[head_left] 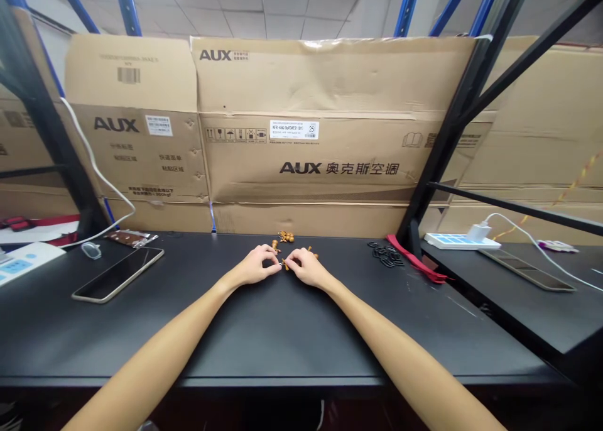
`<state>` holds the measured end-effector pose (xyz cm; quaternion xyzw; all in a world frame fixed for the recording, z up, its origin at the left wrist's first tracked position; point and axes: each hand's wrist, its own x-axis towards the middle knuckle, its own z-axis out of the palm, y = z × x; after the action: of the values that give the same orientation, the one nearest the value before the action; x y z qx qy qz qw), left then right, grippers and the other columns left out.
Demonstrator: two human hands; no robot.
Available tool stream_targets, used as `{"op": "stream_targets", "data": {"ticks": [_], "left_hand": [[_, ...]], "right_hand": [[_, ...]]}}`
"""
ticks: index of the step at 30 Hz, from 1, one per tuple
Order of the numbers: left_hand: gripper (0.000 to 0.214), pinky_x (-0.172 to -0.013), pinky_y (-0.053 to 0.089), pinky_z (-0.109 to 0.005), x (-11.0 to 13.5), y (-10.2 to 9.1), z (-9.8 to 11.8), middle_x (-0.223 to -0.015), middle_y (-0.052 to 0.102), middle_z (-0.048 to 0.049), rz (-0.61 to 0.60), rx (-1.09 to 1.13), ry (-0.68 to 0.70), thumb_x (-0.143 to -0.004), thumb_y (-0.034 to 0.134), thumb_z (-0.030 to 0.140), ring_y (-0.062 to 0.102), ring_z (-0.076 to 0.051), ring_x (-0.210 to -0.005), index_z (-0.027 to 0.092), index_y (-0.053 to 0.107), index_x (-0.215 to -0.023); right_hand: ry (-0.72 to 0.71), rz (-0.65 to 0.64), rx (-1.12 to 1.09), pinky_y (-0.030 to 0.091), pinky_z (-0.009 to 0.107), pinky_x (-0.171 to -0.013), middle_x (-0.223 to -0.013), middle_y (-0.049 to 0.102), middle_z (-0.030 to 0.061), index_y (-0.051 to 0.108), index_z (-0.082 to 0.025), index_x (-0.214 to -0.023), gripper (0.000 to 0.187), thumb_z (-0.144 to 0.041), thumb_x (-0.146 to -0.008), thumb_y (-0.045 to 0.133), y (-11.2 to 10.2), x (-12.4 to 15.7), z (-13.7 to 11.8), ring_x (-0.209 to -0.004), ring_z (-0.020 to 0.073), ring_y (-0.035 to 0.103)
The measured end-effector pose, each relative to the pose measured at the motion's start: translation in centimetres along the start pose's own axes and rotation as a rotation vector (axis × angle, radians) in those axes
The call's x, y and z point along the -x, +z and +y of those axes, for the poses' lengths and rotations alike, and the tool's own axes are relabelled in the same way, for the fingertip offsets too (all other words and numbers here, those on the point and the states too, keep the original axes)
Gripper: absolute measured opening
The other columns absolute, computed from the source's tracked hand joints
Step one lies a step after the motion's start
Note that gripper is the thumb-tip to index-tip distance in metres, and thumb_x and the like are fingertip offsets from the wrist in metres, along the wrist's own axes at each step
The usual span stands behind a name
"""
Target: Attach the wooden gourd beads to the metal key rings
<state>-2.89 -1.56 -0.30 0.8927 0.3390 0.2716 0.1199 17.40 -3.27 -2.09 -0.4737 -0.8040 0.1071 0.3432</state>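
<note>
My left hand (pixel 258 264) and my right hand (pixel 305 267) meet over the middle of the black table, fingertips almost touching. Between them is a small orange-brown piece (pixel 286 266), pinched by my right thumb and fingers. My left thumb and fingers are also pinched together, at a tiny shiny bit beside that piece; it is too small to name. More brown figurine-like pieces (pixel 286 236) lie just behind the hands. Another brown piece (pixel 276 245) shows by my left fingers, and others are partly hidden behind my right hand.
To the right lie a pile of black rings or clips (pixel 386 255) and a red strap (pixel 417 261). A phone (pixel 119 275) and a plastic packet (pixel 129 237) are at left. Cardboard boxes (pixel 330 92) wall off the back; a black frame post (pixel 440 120) stands right.
</note>
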Motion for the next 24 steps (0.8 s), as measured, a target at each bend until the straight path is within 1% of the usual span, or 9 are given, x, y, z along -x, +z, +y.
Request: {"op": "stream_targets", "data": {"ticks": [4, 8, 12, 17, 21, 24], "left_hand": [[0.025, -0.096, 0.040, -0.038, -0.2, 0.6, 0.3, -0.108, 0.058, -0.0070, 0.025, -0.003, -0.001, -0.084, 0.054, 0.041, 0.053, -0.021, -0.105, 0.020, 0.067, -0.077], [0.021, -0.097, 0.039, -0.039, -0.4, 0.7, 0.0, -0.110, 0.058, -0.0068, -0.003, -0.013, 0.018, -0.085, 0.053, 0.033, 0.052, -0.022, -0.107, 0.019, 0.066, -0.077], [0.020, -0.099, 0.037, -0.040, -0.3, 0.3, -0.2, -0.113, 0.056, -0.0066, -0.034, 0.006, 0.038, -0.086, 0.051, 0.034, 0.050, -0.021, -0.110, 0.021, 0.066, -0.083], [0.022, -0.098, 0.036, -0.044, 0.0, 0.5, 0.6, -0.114, 0.056, -0.0068, -0.005, -0.055, -0.035, -0.082, 0.057, 0.041, 0.049, -0.024, -0.110, 0.021, 0.066, -0.080], [0.022, -0.096, 0.037, -0.044, -0.1, 0.7, 1.0, -0.114, 0.056, -0.0059, -0.009, -0.096, -0.027, -0.085, 0.053, 0.034, 0.049, -0.023, -0.107, 0.021, 0.066, -0.076], [0.022, -0.096, 0.037, -0.043, -0.2, 0.7, 1.2, -0.114, 0.056, -0.0058, -0.020, -0.106, -0.032, -0.085, 0.053, 0.034, 0.048, -0.023, -0.107, 0.020, 0.066, -0.074]], "right_hand": [[-0.030, 0.011, -0.014, 0.039, 0.026, -0.072, -0.075, 0.064, 0.0025, 0.063, -0.018, -0.073, 0.019, -0.025, -0.086, 0.052, 0.3, -0.1, 0.0, -0.076, 0.0151, 0.052], [-0.045, 0.001, -0.009, 0.039, 0.027, -0.072, -0.075, 0.064, 0.0025, 0.063, -0.019, -0.074, 0.018, -0.025, -0.086, 0.051, 0.4, -0.1, 0.2, -0.076, 0.0151, 0.051], [-0.003, 0.017, 0.048, 0.038, 0.028, -0.072, -0.074, 0.063, 0.0029, 0.063, -0.019, -0.076, 0.015, -0.024, -0.086, 0.053, 0.2, -0.1, 0.6, -0.078, 0.0162, 0.051], [-0.028, 0.015, 0.010, 0.039, 0.027, -0.072, -0.075, 0.063, 0.0027, 0.062, -0.019, -0.076, 0.014, -0.024, -0.086, 0.053, 0.3, -0.1, 0.3, -0.078, 0.0160, 0.051], [-0.056, 0.009, -0.021, 0.039, 0.027, -0.070, -0.076, 0.064, 0.0025, 0.063, -0.019, -0.075, 0.016, -0.024, -0.085, 0.052, 0.4, 0.0, -0.1, -0.075, 0.0155, 0.050], [-0.015, 0.015, -0.003, 0.039, 0.027, -0.071, -0.075, 0.065, 0.0026, 0.063, -0.018, -0.073, 0.017, -0.024, -0.085, 0.053, 0.1, 0.0, 0.0, -0.075, 0.0154, 0.051]]}}
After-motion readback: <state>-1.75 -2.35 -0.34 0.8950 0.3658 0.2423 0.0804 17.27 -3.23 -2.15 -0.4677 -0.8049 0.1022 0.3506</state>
